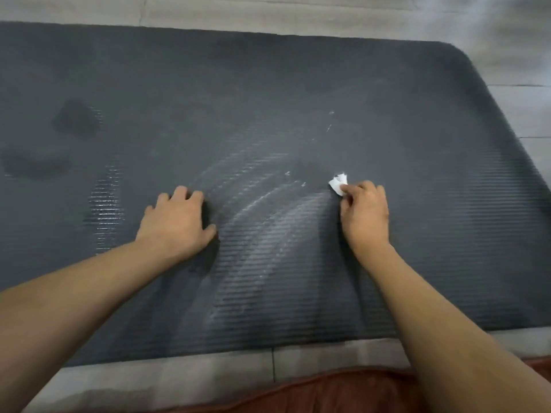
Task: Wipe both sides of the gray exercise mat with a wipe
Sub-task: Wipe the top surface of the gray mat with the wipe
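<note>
The gray ribbed exercise mat (268, 93) lies flat on the floor and fills most of the view; its rounded far right corner shows. My right hand (365, 213) pinches a small crumpled white wipe (338, 183) and holds it against the mat right of centre. Curved whitish streaks and small white flecks (262, 204) arc across the mat between my hands. My left hand (179, 222) rests on the mat with its fingers spread and bent at the tips. A shiny wet patch (105, 201) lies to its left.
Light tiled floor (521, 108) borders the mat at the back, right and front. Reddish-brown fabric (343, 391) shows at the bottom edge of the view. Darker blotches (74, 117) mark the mat's left part.
</note>
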Tool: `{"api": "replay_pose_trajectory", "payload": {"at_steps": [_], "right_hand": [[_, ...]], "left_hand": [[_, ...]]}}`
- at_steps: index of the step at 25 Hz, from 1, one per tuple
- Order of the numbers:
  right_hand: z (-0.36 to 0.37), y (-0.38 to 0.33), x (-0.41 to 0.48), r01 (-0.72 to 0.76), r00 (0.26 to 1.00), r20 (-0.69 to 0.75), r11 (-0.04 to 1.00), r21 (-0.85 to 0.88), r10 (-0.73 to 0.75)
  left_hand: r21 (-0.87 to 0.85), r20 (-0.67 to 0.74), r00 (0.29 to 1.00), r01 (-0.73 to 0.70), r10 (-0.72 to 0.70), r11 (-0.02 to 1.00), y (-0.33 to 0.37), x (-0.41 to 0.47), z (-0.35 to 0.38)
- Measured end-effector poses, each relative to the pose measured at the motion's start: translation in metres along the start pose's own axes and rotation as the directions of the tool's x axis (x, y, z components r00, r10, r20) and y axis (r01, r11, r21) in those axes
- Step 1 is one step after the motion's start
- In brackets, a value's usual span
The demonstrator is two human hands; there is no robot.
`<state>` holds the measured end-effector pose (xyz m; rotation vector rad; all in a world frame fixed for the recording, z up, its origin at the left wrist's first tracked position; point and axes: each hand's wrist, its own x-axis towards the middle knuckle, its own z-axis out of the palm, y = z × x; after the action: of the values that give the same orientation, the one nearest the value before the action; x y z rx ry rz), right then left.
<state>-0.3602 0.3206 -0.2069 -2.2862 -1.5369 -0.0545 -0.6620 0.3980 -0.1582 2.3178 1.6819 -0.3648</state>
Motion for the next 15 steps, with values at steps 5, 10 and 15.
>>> {"api": "replay_pose_trajectory", "payload": {"at_steps": [5,10,15], "right_hand": [[0.036,-0.084,-0.033,0.537,0.831,0.087,0.833,0.137,-0.550],[0.051,-0.006,0.101,0.331,0.943,0.031,0.942,-0.046,-0.330],[0.047,0.039,0.186,-0.313,0.946,-0.119,0.944,-0.104,0.301]], "left_hand": [[-0.058,-0.217,0.944,-0.268,0.250,0.962,0.050,0.038,0.016],[-0.076,-0.135,0.962,-0.250,0.238,0.965,0.071,0.096,0.014],[-0.077,0.088,0.952,-0.288,0.294,0.955,0.063,0.112,0.008]]}}
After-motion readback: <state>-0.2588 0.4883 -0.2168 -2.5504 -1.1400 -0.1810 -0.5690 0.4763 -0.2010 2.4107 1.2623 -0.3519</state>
